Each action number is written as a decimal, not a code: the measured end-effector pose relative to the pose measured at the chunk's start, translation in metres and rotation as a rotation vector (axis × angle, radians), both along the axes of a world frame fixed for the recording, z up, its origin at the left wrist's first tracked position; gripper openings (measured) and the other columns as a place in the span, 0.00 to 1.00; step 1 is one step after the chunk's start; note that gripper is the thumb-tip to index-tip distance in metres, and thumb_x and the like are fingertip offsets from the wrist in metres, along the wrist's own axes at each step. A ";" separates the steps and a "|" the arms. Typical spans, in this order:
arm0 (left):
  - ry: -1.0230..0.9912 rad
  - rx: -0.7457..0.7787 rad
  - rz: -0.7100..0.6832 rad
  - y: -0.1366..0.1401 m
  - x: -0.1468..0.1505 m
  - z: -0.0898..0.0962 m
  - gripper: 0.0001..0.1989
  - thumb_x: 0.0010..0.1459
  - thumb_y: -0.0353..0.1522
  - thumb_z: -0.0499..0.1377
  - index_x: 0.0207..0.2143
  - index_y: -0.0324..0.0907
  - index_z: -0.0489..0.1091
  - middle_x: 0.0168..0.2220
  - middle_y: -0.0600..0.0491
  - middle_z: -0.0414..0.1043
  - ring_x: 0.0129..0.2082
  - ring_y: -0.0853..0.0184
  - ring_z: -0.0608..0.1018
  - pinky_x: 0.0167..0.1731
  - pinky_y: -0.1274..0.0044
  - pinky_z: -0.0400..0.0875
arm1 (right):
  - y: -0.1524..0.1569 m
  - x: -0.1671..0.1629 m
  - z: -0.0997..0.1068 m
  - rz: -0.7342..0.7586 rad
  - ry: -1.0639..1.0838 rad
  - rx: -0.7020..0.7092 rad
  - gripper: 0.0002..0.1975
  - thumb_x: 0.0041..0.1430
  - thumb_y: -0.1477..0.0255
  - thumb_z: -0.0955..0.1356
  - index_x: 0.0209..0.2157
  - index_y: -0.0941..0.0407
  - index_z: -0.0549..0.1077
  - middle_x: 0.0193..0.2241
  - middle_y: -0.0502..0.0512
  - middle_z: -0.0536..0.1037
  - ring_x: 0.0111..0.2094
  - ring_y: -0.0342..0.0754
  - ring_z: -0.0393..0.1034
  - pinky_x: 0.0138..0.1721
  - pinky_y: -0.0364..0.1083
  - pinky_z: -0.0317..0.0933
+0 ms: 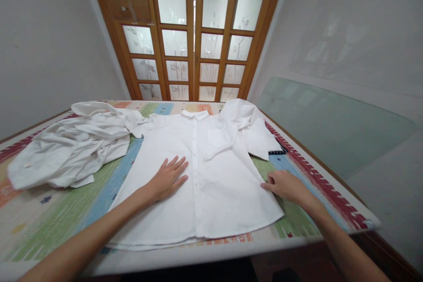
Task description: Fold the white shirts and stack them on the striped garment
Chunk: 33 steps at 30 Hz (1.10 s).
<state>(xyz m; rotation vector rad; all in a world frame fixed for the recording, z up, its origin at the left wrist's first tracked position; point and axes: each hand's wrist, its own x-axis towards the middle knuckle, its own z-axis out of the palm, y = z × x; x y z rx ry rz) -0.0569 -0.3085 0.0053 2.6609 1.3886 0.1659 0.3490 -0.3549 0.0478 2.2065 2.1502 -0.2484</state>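
Observation:
A white short-sleeved shirt (221, 194) lies spread front up, its collar toward the far side and its hem near the table's front edge. My left hand (171, 178) rests flat on the shirt's left half, fingers spread. At the shirt's right side edge, my right hand (284, 185) has its thumb and curled fingers closed on the fabric. A diagonal crease runs over the chest, below the pocket. Part of the right sleeve area is overlapped by another white garment (253, 130).
A crumpled heap of white cloth (76, 145) lies on the left. The table has a striped, colourful cover (62, 224). A pale glass panel (330, 123) leans on the right wall. Wooden doors with glass panes (194, 39) stand behind the table.

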 end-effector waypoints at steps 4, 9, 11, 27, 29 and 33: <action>0.012 0.028 -0.106 -0.013 0.013 0.005 0.30 0.67 0.46 0.42 0.67 0.45 0.49 0.69 0.46 0.48 0.68 0.54 0.49 0.64 0.57 0.45 | 0.001 -0.038 0.022 0.084 0.066 0.153 0.09 0.54 0.68 0.69 0.24 0.56 0.69 0.24 0.53 0.74 0.27 0.46 0.65 0.26 0.43 0.47; 0.018 0.059 -0.200 -0.030 0.034 0.007 0.29 0.64 0.42 0.49 0.66 0.46 0.53 0.68 0.46 0.51 0.68 0.53 0.49 0.64 0.57 0.45 | -0.001 -0.107 0.029 0.401 0.519 0.100 0.15 0.60 0.62 0.66 0.24 0.57 0.69 0.22 0.50 0.73 0.24 0.42 0.64 0.27 0.41 0.51; -0.014 0.087 -0.182 -0.034 0.042 0.008 0.27 0.61 0.39 0.53 0.62 0.46 0.59 0.65 0.46 0.56 0.67 0.53 0.53 0.63 0.57 0.47 | -0.001 -0.133 0.024 0.449 0.601 0.090 0.16 0.60 0.60 0.67 0.24 0.57 0.70 0.22 0.50 0.74 0.24 0.42 0.64 0.27 0.41 0.52; -0.424 -0.118 0.007 -0.027 0.052 0.012 0.07 0.48 0.24 0.52 0.28 0.42 0.67 0.29 0.54 0.68 0.30 0.67 0.70 0.33 0.76 0.65 | 0.026 -0.174 -0.017 0.375 0.813 0.025 0.07 0.47 0.74 0.72 0.21 0.57 0.69 0.18 0.45 0.70 0.22 0.40 0.62 0.25 0.39 0.53; -0.471 -0.138 0.014 -0.026 0.053 0.014 0.06 0.50 0.25 0.52 0.28 0.42 0.67 0.28 0.54 0.70 0.29 0.67 0.71 0.32 0.76 0.66 | 0.026 -0.175 -0.021 0.382 0.832 0.047 0.07 0.47 0.76 0.69 0.21 0.57 0.68 0.18 0.45 0.69 0.22 0.39 0.61 0.25 0.39 0.52; -0.614 -0.299 0.102 -0.027 0.054 0.020 0.04 0.53 0.31 0.56 0.29 0.41 0.70 0.24 0.55 0.72 0.24 0.69 0.73 0.27 0.78 0.66 | 0.028 -0.171 -0.028 0.386 0.939 0.025 0.03 0.49 0.76 0.68 0.24 0.57 0.69 0.18 0.44 0.67 0.22 0.39 0.59 0.25 0.39 0.52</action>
